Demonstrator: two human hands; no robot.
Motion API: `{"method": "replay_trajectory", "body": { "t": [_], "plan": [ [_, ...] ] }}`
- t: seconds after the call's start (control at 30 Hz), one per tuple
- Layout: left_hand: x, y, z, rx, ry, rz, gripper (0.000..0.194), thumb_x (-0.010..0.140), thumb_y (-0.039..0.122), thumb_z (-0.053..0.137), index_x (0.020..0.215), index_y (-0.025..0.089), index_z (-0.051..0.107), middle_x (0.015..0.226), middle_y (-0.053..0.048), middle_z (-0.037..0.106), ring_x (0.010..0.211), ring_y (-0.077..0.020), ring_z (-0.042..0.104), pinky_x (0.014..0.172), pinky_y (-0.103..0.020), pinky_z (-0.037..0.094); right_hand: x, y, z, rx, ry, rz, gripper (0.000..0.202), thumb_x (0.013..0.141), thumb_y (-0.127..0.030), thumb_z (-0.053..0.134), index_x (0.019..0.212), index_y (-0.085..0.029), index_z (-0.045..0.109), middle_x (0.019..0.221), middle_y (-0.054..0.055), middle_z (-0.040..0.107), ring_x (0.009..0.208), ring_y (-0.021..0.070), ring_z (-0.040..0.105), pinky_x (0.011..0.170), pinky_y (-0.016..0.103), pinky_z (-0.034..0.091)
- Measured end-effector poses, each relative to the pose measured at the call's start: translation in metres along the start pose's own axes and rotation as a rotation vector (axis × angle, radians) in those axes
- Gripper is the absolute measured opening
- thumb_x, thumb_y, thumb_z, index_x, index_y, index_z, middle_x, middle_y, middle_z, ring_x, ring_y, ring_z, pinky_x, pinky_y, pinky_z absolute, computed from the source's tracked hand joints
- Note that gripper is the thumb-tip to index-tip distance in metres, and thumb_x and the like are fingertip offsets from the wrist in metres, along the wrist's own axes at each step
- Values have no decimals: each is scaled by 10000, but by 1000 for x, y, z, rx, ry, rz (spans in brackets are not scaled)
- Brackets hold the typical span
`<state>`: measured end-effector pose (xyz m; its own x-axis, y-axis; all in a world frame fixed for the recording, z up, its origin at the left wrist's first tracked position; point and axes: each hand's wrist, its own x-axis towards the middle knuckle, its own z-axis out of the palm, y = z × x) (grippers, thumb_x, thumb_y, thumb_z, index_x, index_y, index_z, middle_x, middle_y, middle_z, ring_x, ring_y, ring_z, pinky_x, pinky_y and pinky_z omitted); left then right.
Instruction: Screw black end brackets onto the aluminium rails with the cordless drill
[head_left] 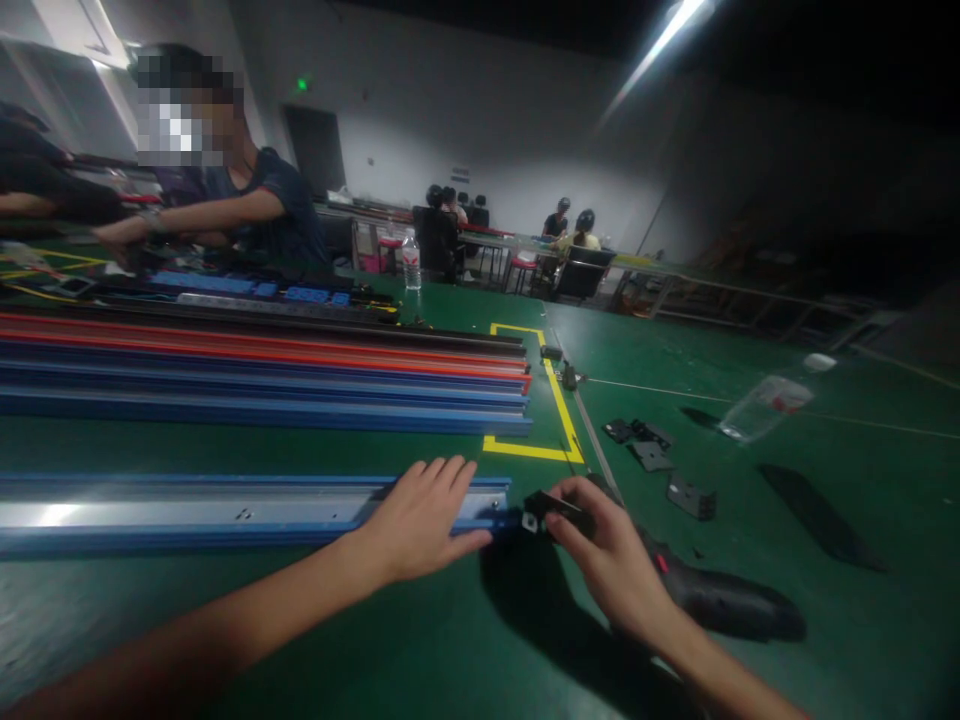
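Blue metal channel rail point(300, 510), the landmark, lies lengthwise on the green desk point(420, 660). The left hand point(420, 520) rests across the rail near its right end, fingers slightly spread and gripping nothing. Just beyond that end, the right hand point(600, 540) pinches a small black bracket point(559, 508), seemingly plastic or metal, between nearly closed fingers. Right of the rail lies a black-and-red handheld tool point(735, 600).
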<state>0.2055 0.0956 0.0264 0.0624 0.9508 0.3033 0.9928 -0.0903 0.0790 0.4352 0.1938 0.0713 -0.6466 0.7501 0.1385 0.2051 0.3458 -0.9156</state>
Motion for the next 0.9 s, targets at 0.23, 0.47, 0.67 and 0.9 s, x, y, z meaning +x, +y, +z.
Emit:
{"method": "replay_trajectory", "body": {
  "t": [0.23,0.47,0.67,0.9],
  "plan": [
    [3,-8,0,78,-26,97,721,918,741,419,1189,106,629,1044,-152,673,945,-291,605,819,-395,453,33,-13,-32,-405,-354,-173,286,779,-54,584,898,-242,764,882,30,739,816,223,664,768,388,511],
    [1,-44,-8,70,-100,108,689,932,702,445,1237,108,615,1141,-163,674,1003,-291,618,872,-398,450,90,-4,-31,-552,-667,-398,379,714,18,582,821,-267,806,932,13,743,931,208,660,877,369,500],
    [3,-60,-22,-82,-256,49,675,865,705,538,1233,141,580,1179,-144,650,1027,-307,620,914,-437,470,124,10,-4,-499,-823,-406,385,674,51,598,836,-232,803,806,-28,741,760,138,656,752,255,504],
    [13,-62,-25,-164,-376,44,763,828,770,519,1245,130,539,1195,-167,621,1053,-342,600,927,-485,472,131,27,15,-454,-848,-393,281,688,8,659,855,-193,762,837,-16,718,768,135,633,746,239,466]
  ]
}}
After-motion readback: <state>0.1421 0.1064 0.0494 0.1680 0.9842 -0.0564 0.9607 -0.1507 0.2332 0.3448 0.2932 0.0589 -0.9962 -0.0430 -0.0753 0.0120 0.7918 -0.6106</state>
